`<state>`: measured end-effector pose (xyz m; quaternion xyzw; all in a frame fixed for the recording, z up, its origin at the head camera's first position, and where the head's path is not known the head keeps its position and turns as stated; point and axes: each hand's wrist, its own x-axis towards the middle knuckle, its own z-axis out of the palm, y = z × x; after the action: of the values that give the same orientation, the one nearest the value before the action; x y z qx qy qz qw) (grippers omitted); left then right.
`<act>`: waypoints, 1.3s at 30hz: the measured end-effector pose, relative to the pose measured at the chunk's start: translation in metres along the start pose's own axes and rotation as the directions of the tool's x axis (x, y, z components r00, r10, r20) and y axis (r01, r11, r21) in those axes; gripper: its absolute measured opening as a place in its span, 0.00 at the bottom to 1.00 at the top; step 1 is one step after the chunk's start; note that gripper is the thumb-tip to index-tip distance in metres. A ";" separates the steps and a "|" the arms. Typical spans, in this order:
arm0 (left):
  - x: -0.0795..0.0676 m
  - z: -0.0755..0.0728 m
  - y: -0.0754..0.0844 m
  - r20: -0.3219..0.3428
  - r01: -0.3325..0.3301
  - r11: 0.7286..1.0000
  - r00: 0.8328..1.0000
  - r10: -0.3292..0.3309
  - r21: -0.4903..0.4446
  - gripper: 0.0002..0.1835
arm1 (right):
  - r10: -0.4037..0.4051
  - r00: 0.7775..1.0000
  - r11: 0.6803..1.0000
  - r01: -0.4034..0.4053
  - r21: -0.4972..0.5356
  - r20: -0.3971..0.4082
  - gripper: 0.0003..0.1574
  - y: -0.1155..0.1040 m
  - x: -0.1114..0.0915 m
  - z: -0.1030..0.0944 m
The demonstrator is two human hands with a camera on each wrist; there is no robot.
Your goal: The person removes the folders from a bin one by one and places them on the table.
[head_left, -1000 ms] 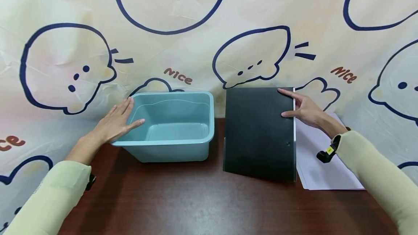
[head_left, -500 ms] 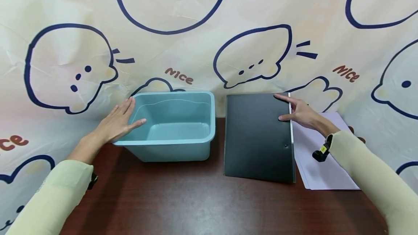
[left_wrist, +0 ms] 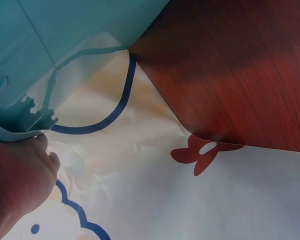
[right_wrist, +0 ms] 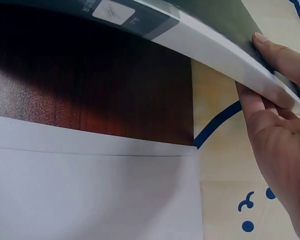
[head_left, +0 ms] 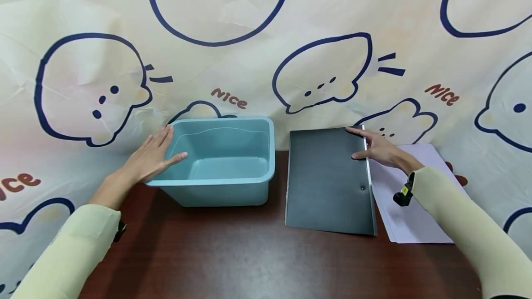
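My left hand (head_left: 151, 158) rests on the left rim of a light-blue plastic tub (head_left: 226, 195), fingers straight and thumb pointing in over the opening. The left wrist view shows that hand (left_wrist: 25, 175) right at the tub's rim (left_wrist: 20, 135). My right hand (head_left: 380, 149) holds a dark folder (head_left: 326, 183) by its upper right corner. In the right wrist view the hand (right_wrist: 277, 120) pinches the folder's thick white edge (right_wrist: 220, 55), thumb on one face and fingers below. The folder is tilted, its right side raised over the table. Nothing shows inside the tub.
Pale lilac paper sheets (head_left: 415, 216) lie on the table at the right, partly under the right forearm. The dark red-brown wooden table (head_left: 232, 257) runs across the front. Behind stands a cream cloth backdrop (head_left: 232, 68) with blue-outlined cartoon drawings.
The folder's far edge has come down and it leans flatter, its near edge almost in place. My right hand moved down and slightly left with it. The left hand stays on the tub rim.
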<state>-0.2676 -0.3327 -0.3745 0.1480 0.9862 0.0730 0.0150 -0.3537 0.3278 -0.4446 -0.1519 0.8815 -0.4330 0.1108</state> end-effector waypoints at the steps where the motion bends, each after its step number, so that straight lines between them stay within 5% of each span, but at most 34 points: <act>1: 0.000 0.000 0.000 0.000 0.000 1.000 1.000 0.000 0.001 0.54 | 0.002 1.000 1.000 -0.002 -0.005 0.005 0.58 0.001 0.000 0.001; 13: 0.000 -0.001 0.003 0.019 0.016 1.000 1.000 -0.016 0.001 0.54 | -0.001 0.999 0.983 0.009 -0.184 0.042 0.60 0.010 0.007 0.008; 29: 0.000 0.000 0.006 0.014 0.023 1.000 1.000 -0.023 0.006 0.54 | 0.036 0.991 0.994 -0.022 -0.109 0.131 0.60 0.019 0.015 0.013; 39: 0.002 0.000 0.002 0.020 0.029 0.999 0.999 -0.029 0.019 0.54 | 0.045 0.994 0.979 -0.024 -0.202 0.098 0.60 0.024 0.019 0.016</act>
<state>-0.2691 -0.3298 -0.3741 0.1347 0.9886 0.0620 0.0248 -0.3696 0.3228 -0.4745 -0.1690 0.9164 -0.3314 0.1475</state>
